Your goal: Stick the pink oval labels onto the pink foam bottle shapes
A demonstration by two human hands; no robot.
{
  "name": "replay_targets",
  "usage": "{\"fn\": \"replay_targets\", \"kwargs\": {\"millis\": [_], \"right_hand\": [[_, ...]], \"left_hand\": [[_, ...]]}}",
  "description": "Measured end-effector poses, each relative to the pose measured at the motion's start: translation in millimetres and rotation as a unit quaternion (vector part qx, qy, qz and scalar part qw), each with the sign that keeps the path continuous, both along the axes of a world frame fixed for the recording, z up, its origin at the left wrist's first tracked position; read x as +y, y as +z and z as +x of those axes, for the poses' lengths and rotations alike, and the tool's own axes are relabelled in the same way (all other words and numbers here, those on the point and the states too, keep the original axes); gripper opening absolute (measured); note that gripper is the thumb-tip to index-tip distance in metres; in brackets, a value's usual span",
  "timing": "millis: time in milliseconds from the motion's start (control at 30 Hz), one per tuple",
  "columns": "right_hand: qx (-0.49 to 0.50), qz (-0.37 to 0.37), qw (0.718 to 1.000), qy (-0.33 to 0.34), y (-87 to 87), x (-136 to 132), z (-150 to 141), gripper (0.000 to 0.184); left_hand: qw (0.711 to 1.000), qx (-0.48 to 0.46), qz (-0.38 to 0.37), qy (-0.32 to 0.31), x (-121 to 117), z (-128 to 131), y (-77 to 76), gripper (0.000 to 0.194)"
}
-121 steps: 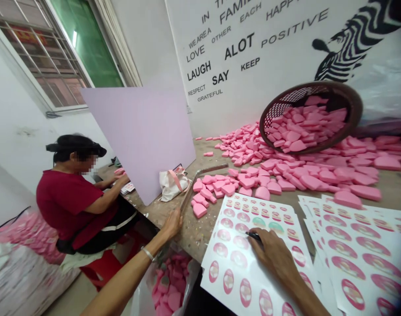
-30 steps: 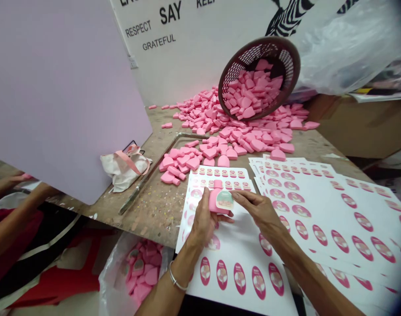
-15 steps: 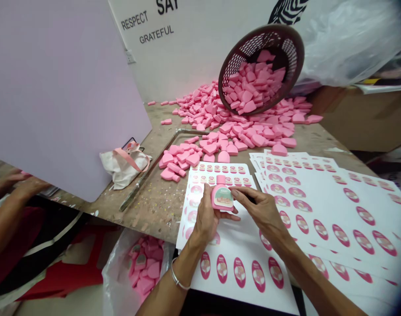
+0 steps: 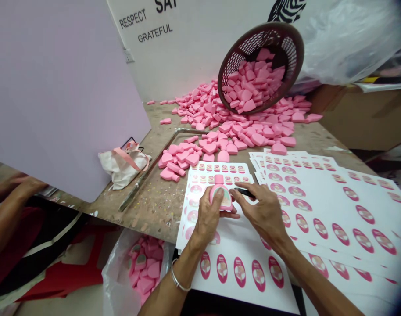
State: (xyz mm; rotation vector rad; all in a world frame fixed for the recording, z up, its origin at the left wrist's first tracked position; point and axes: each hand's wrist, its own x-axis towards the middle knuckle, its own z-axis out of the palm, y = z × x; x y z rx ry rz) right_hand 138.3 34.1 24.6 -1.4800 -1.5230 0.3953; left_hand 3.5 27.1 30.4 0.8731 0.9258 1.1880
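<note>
My left hand [image 4: 205, 221] is closed around a pink bottle-shaped piece [image 4: 219, 180], its neck pointing up. The thumb lies across the pale green label [image 4: 226, 200] on the front of the piece. Between the fingers of my right hand [image 4: 268, 215] is a slim black tool [image 4: 245, 192]; its exact kind cannot be made out. The right fingertips are at the right edge of the piece. Below both hands lies a white sheet of stickers [image 4: 233, 239], with pink ovals along its lower part.
More sticker sheets [image 4: 322, 193] overlap on the right. Behind are many pink pieces [image 4: 203, 105] and a tipped brown basket [image 4: 231, 52]. A cloth bag [image 4: 121, 164] and metal frame [image 4: 139, 188] lie left. A plastic bag [image 4: 113, 272] hangs below. Another person's hands [image 4: 26, 186] are beyond the panel [image 4: 62, 87].
My left thumb has moved onto the label. The right hand has turned so the black tool now shows between its fingers, and it has shifted slightly away from the front of the piece.
</note>
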Motion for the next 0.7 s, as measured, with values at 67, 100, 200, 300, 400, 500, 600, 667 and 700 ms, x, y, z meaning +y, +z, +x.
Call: {"fn": "replay_targets", "kwargs": {"millis": [67, 100, 200, 300, 400, 500, 600, 667, 700], "right_hand": [[-0.014, 0.0, 1.0, -0.009, 0.1, -2, 2, 0.041], [0.003, -0.015, 1.0, 0.006, 0.1, -3, 2, 0.044], [0.059, -0.061, 0.994, 0.065, 0.5, -5, 3, 0.044], [0.072, -0.072, 0.993, 0.063, 2.7, -6, 4, 0.037], [0.081, -0.08, 0.992, 0.06, 4.2, -6, 5, 0.036], [0.102, -0.088, 0.988, 0.078, 2.9, -8, 4, 0.038], [0.113, -0.099, 0.984, 0.095, 1.2, -10, -2, 0.048], [0.105, -0.106, 0.984, 0.102, 1.2, -8, -6, 0.056], [0.1, -0.107, 0.984, 0.103, 1.5, -7, -9, 0.058]], "left_hand": [[1.0, 0.016, -0.008, 0.015, -1, 0, -3.2, 0.046], [0.999, 0.022, -0.019, 0.02, -2, 0, -4.2, 0.048], [0.999, -0.008, -0.05, 0.02, -3, -1, -3.3, 0.058], [0.995, -0.08, -0.056, -0.004, -2, -1, 1.6, 0.065], [0.991, -0.117, -0.058, -0.012, -1, -1, 4.7, 0.064], [0.99, -0.122, -0.067, -0.005, -1, -1, 4.3, 0.063], [0.99, -0.122, -0.074, -0.011, -3, -1, 4.0, 0.064], [0.99, -0.121, -0.074, -0.015, -5, 1, 4.6, 0.064], [0.99, -0.12, -0.076, -0.017, -6, 2, 4.9, 0.064]]}}
